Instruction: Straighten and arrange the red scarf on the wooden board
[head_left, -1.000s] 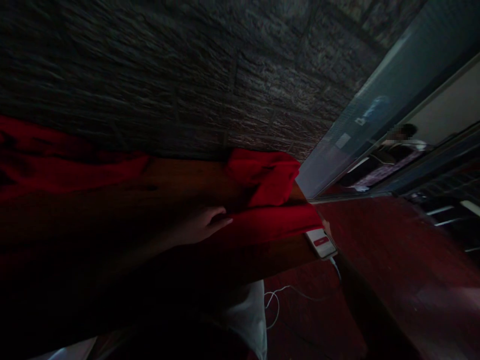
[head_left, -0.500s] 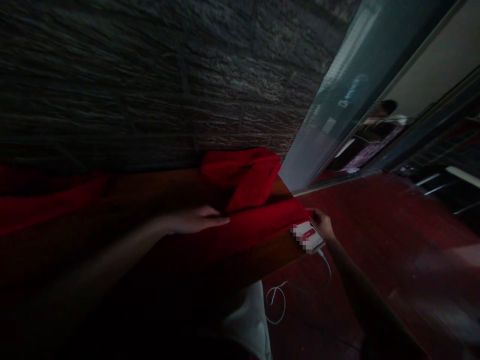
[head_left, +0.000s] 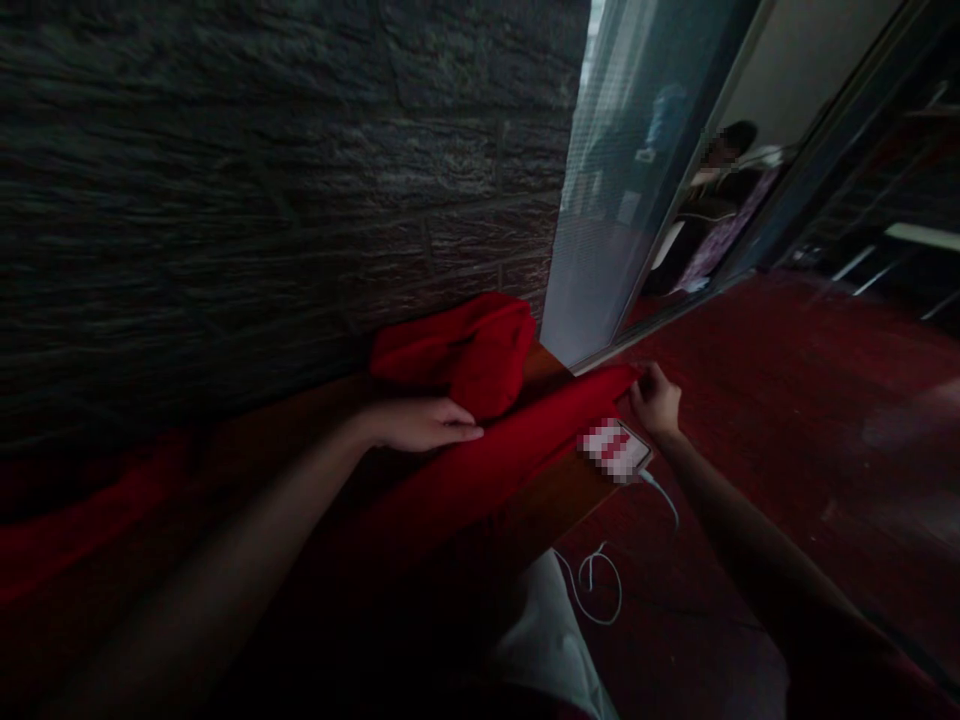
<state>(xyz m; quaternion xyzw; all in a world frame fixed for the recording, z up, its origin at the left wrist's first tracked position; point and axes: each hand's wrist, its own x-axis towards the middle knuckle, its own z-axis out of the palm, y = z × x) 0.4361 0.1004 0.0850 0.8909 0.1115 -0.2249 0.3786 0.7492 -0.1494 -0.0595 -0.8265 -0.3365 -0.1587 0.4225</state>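
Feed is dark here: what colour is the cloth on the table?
Red, plain with no pattern; the cloth shows best in the head view.

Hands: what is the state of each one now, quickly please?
Left hand: open, lying flat on the cloth.
Right hand: closed, apparently in a grip on the cloth's end, beside the phone.

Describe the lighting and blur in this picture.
Head view: dim overall, the lower left almost black; left hand, right hand and red cloth catch most light; wall looks smeared; phone screen is pixelated; glass is hazy with reflections.
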